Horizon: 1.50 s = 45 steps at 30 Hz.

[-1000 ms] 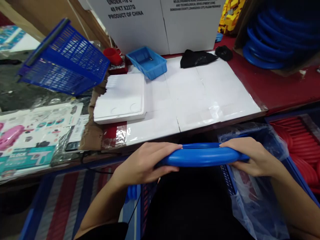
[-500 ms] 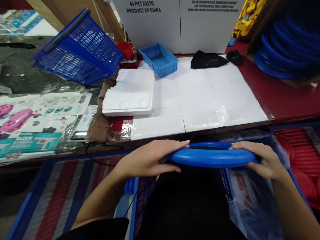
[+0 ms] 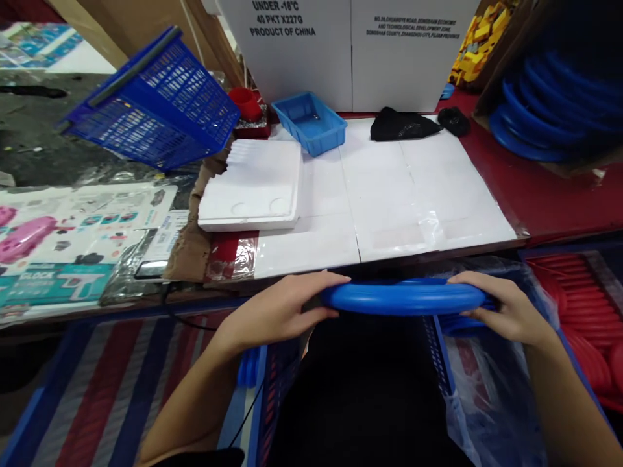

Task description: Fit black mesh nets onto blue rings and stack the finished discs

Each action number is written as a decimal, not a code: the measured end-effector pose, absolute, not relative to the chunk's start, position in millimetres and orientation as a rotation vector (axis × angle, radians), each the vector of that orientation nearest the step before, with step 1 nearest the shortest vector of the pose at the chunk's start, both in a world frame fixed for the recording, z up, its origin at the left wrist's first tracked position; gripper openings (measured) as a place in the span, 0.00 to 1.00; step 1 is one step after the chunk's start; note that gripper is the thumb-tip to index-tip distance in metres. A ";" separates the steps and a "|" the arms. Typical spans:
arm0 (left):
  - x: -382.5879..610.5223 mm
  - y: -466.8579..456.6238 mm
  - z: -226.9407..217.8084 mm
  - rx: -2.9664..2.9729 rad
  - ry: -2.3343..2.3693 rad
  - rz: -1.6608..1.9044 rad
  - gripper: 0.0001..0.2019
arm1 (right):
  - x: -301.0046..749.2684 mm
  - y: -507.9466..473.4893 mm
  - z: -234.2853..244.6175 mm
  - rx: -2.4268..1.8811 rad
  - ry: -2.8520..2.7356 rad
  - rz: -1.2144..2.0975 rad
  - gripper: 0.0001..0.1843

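A smooth blue plastic ring (image 3: 403, 299) is held level just in front of the table's near edge, seen almost edge-on. My left hand (image 3: 287, 305) grips its left end, thumb below and fingers above. At the opposite end, my right hand (image 3: 503, 305) pinches it in the same way. Behind the ring lies the white-covered tabletop (image 3: 389, 194). Below and behind my right hand, more blue rings (image 3: 464, 324) show in part. The fingers' far sides are hidden by the ring.
On the table are a white foam block (image 3: 256, 185), a light blue tray (image 3: 311, 123) and a black cloth (image 3: 403, 124). A blue basket (image 3: 160, 104) leans at left. Blue rings (image 3: 549, 110) fill a box at right; red rings (image 3: 579, 311) lie in a crate below.
The ring has tilted closer to edge-on, so its central opening no longer shows. Both hands keep hold of it. The view has shifted slightly upward.
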<state>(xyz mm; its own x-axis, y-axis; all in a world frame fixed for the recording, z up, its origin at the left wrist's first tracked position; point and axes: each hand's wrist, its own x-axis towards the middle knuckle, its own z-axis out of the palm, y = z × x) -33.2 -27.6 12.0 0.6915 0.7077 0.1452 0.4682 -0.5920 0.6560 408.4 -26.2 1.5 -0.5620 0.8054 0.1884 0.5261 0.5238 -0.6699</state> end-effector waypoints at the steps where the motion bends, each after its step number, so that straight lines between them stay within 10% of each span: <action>1: -24.8 -26.9 15.8 2.305 0.862 0.455 0.34 | 396.5 -28.5 10.0 -1.059 -2.350 0.735 0.24; 12: -15.9 -14.3 -18.6 2.082 0.710 0.682 0.21 | 367.1 -39.8 35.2 -1.049 -2.555 0.615 0.43; 19: -53.5 -13.5 -41.6 1.891 0.715 0.730 0.17 | 387.8 -35.0 1.2 -1.059 -2.290 0.780 0.26; 32: 23.0 -14.9 -2.7 2.380 0.658 0.703 0.33 | 356.1 -52.6 21.2 -1.053 -2.496 0.449 0.29; 45: -4.2 -7.7 -36.3 2.223 0.496 0.986 0.26 | 373.2 -46.3 -0.4 -0.806 -2.309 0.354 0.29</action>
